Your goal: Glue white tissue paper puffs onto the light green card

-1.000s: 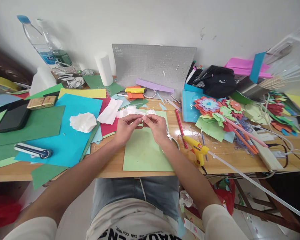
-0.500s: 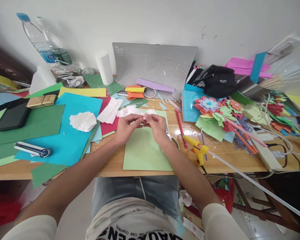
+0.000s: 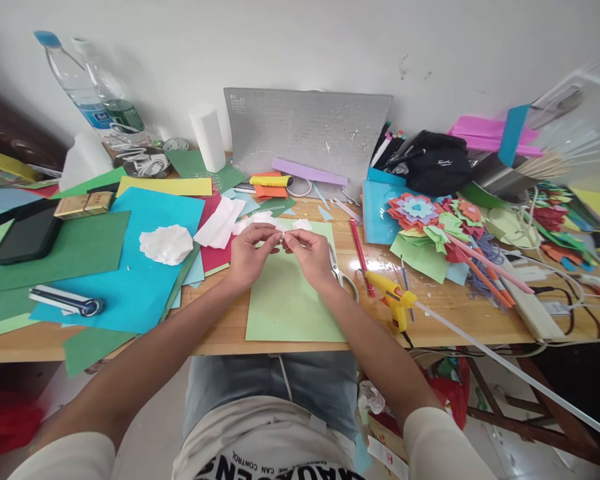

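My left hand (image 3: 251, 255) and my right hand (image 3: 310, 255) meet above a light green paper sheet (image 3: 295, 307). Between their fingertips is a small white tissue scrap (image 3: 282, 236), pinched from both sides and mostly hidden. Just behind the fingers lie torn pieces of white tissue (image 3: 260, 219), with a larger flat piece (image 3: 219, 222) to the left. A crumpled tissue (image 3: 167, 244) rests on a blue sheet (image 3: 125, 280). Partly covered by my right hand, a pair of scissors (image 3: 336, 265) lies along the green sheet's right edge.
Right of the scissors are a red pencil-like stick (image 3: 360, 250) and a yellow glue gun (image 3: 394, 293) with a long glue stick. Paper flowers (image 3: 417, 210) lie beyond. A grey cutting mat (image 3: 310, 133) leans on the wall. On the left are a stapler (image 3: 66, 300) and a phone (image 3: 27, 233).
My hands have shifted slightly left, and the fingertips have come together around the white scrap. The things on the table stay where they were.
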`<state>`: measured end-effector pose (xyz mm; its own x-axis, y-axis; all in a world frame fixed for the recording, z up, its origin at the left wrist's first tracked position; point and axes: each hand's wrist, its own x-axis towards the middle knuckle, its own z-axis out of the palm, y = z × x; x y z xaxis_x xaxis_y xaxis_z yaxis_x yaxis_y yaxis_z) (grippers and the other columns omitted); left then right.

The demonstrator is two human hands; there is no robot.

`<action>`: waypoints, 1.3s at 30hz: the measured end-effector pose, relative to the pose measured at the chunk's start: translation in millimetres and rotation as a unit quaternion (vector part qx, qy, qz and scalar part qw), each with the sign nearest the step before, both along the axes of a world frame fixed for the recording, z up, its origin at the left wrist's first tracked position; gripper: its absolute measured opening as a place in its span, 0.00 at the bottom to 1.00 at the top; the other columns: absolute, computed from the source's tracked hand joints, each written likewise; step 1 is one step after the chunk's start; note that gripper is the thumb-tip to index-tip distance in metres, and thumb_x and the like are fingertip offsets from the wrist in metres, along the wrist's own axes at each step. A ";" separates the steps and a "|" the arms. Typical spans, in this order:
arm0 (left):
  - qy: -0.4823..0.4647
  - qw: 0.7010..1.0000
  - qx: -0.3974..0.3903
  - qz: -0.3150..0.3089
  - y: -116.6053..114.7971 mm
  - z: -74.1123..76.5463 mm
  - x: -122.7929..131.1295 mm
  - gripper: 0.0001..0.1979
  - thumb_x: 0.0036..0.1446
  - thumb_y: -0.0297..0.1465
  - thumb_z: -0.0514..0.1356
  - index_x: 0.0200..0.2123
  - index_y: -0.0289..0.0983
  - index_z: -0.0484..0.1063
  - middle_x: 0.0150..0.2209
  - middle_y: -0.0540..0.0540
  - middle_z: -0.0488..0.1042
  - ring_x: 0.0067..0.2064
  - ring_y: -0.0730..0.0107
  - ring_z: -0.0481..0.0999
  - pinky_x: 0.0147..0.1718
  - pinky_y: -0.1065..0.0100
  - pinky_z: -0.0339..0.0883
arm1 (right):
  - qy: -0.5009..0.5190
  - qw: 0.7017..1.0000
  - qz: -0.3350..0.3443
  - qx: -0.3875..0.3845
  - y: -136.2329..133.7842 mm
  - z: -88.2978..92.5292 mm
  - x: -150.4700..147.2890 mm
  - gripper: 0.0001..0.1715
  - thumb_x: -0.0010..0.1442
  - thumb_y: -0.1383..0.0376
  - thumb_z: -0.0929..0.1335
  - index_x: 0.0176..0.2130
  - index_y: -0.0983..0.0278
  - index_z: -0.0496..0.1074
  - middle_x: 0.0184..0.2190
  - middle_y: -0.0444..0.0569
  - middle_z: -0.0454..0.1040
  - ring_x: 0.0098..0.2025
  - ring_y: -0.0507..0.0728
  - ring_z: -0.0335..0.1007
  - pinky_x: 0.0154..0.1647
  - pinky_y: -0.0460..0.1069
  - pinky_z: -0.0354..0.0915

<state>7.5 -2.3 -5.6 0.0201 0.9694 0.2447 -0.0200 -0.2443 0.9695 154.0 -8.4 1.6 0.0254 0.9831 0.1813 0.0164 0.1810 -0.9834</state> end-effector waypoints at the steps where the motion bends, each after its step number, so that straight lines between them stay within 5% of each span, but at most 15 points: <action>1: 0.012 1.000 0.004 0.005 -0.1 0.5 -0.3 0.15 0.54 0.44 0.67 0.36 0.38 0.82 0.45 0.44 0.74 0.39 0.69 0.77 0.33 0.68 0.80 | 0.000 1.000 0.002 0.001 0.3 -0.6 0.3 0.14 0.55 0.54 0.72 0.32 0.62 0.79 0.28 0.46 0.77 0.31 0.53 0.71 0.35 0.50 0.71; 6: 0.051 0.998 0.025 0.025 0.6 2.7 -1.1 0.14 0.56 0.43 0.65 0.36 0.39 0.81 0.46 0.44 0.71 0.45 0.66 0.75 0.33 0.71 0.79 | 0.022 1.000 0.011 -0.020 1.0 -1.7 0.2 0.14 0.53 0.54 0.73 0.32 0.62 0.80 0.27 0.46 0.76 0.31 0.53 0.71 0.35 0.51 0.72; 18: 0.077 0.997 -0.002 -0.013 0.9 0.7 -3.5 0.17 0.57 0.46 0.64 0.37 0.38 0.80 0.38 0.44 0.79 0.38 0.65 0.77 0.40 0.65 0.75 | -0.030 0.999 0.000 -0.016 -1.3 5.8 -0.2 0.12 0.53 0.56 0.72 0.29 0.63 0.77 0.25 0.45 0.75 0.28 0.53 0.71 0.35 0.49 0.71; 28: -0.083 0.987 -0.115 -0.079 3.2 8.3 -1.3 0.18 0.50 0.44 0.69 0.34 0.34 0.77 0.33 0.46 0.79 0.37 0.66 0.79 0.46 0.58 0.76 | -0.198 0.972 -0.045 0.115 -4.5 6.8 0.7 0.08 0.58 0.60 0.69 0.31 0.61 0.74 0.31 0.46 0.75 0.34 0.53 0.71 0.37 0.48 0.71; 34: -0.137 0.973 -0.171 -0.067 2.5 16.5 -1.7 0.17 0.48 0.43 0.70 0.32 0.35 0.74 0.33 0.48 0.78 0.37 0.69 0.79 0.44 0.61 0.77 | -0.122 0.986 -0.080 0.074 -2.4 9.1 4.4 0.16 0.57 0.56 0.71 0.44 0.59 0.73 0.47 0.50 0.74 0.46 0.56 0.70 0.40 0.48 0.71; 39: -0.132 0.972 -0.181 -0.072 1.5 14.3 -1.0 0.17 0.47 0.42 0.71 0.32 0.35 0.75 0.33 0.47 0.78 0.37 0.67 0.80 0.44 0.60 0.77 | 0.004 0.999 -0.007 -0.035 5.6 -0.6 5.2 0.19 0.51 0.51 0.74 0.36 0.62 0.74 0.32 0.46 0.75 0.36 0.55 0.72 0.37 0.50 0.72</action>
